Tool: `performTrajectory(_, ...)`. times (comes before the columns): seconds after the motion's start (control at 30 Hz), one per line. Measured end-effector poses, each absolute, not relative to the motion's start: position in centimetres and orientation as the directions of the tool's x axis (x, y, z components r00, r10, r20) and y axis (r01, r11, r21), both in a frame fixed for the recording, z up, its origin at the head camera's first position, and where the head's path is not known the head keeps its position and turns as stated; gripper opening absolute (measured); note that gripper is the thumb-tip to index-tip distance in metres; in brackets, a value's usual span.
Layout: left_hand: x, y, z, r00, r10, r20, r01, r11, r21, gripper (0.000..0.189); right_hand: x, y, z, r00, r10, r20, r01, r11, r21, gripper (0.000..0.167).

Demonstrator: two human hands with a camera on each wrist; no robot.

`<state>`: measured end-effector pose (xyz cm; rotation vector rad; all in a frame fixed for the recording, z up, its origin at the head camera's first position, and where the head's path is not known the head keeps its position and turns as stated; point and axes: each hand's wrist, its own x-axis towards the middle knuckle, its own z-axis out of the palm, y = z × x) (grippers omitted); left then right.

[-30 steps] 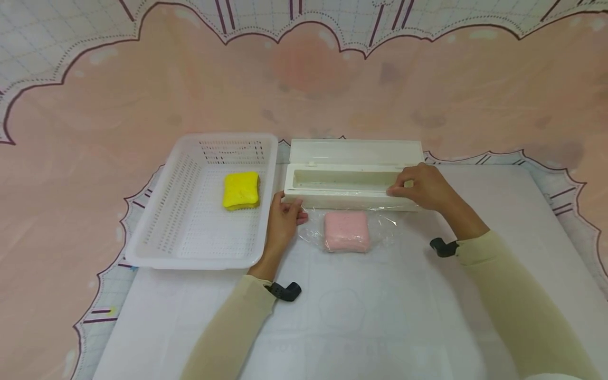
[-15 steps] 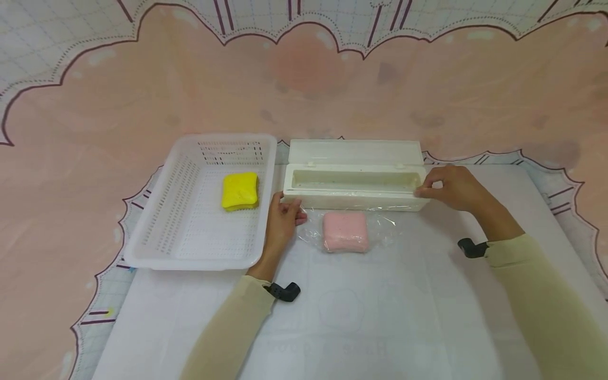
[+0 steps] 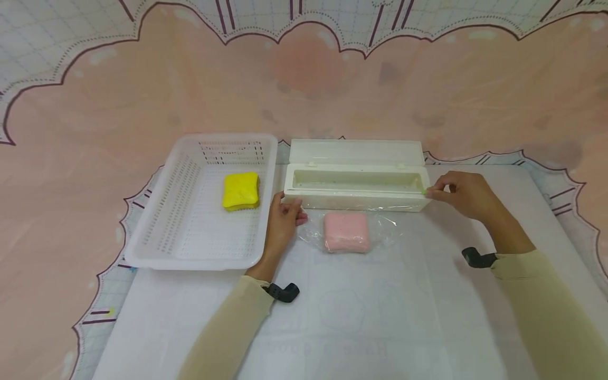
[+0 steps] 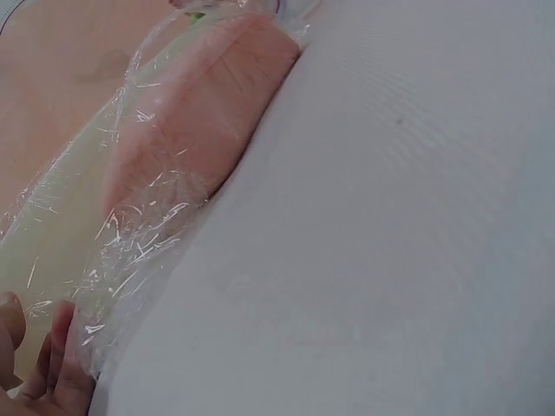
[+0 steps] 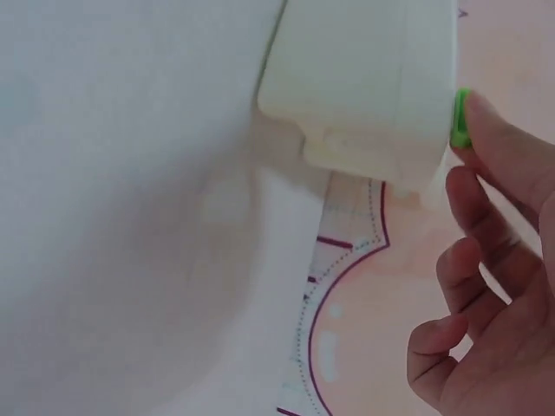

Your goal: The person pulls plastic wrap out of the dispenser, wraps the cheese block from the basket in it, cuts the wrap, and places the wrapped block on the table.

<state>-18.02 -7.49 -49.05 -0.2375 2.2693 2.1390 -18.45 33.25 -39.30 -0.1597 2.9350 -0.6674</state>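
Observation:
A long white cling film dispenser (image 3: 356,200) lies across the table with its lid raised. My right hand (image 3: 463,195) pinches the small green slide cutter (image 5: 461,118) at the dispenser's right end; in the right wrist view the thumb lies on it and the other fingers are bent. At the dispenser's left front corner, my left hand (image 3: 280,227) holds the box, fingers also against the clear film (image 4: 143,251). In front of the box, a pink sponge-like block (image 3: 347,232) lies in that film. Part of the left hand's grip is hidden.
A white perforated basket (image 3: 190,261) stands to the left, close beside my left hand. Inside it lies a yellow sponge (image 3: 240,191). White cloth (image 3: 361,316) covers the table, and a patterned sheet (image 3: 228,95) is behind.
My right hand has slid rightward along the dispenser's front edge to its right end. The left hand, the film and the pink block have stayed in place.

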Motion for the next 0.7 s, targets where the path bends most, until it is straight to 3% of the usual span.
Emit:
performTrajectory(0.13, -17.6, -7.6, -48.7, -0.985, -0.098, -0.139, -0.14, 0.006, 0.99, 0.059, -17.2, 32.7, -39.9, -0.996, -0.035, -0.081, 0.008, 0.88, -0.475, 0.042)
performTrajectory(0.23, -16.9, -7.7, -48.4, -0.988, -0.109, -0.107, -0.116, 0.077, 0.99, 0.055, -16.1, 32.1, -40.2, -0.989, 0.085, -0.118, 0.134, 0.844, -0.519, 0.06)
performTrajectory(0.33, -16.0, -7.4, -48.0, -0.988, -0.148, -0.029, -0.06, 0.21, 0.976, 0.046, -15.1, 31.6, -40.7, -0.96, 0.153, -0.235, 0.26, 0.797, -0.545, 0.07)
performTrajectory(0.47, -15.4, -6.9, -48.1, -0.978, -0.184, 0.094, 0.027, 0.339, 0.94, 0.031, -14.5, 30.7, -41.6, -0.91, 0.125, -0.394, 0.345, 0.754, -0.559, 0.082)
performTrajectory(0.6, -15.2, -6.6, -47.9, -0.969, -0.153, 0.193, 0.118, 0.4, 0.909, 0.022, -14.2, 29.8, -42.9, -0.907, 0.135, -0.398, 0.375, 0.686, -0.623, 0.085)
performTrajectory(0.7, -15.0, -6.5, -47.6, -0.965, -0.139, 0.223, 0.16, 0.36, 0.919, 0.018, -13.8, 29.3, -43.7, -0.918, 0.192, -0.348, 0.383, 0.658, -0.648, 0.078)
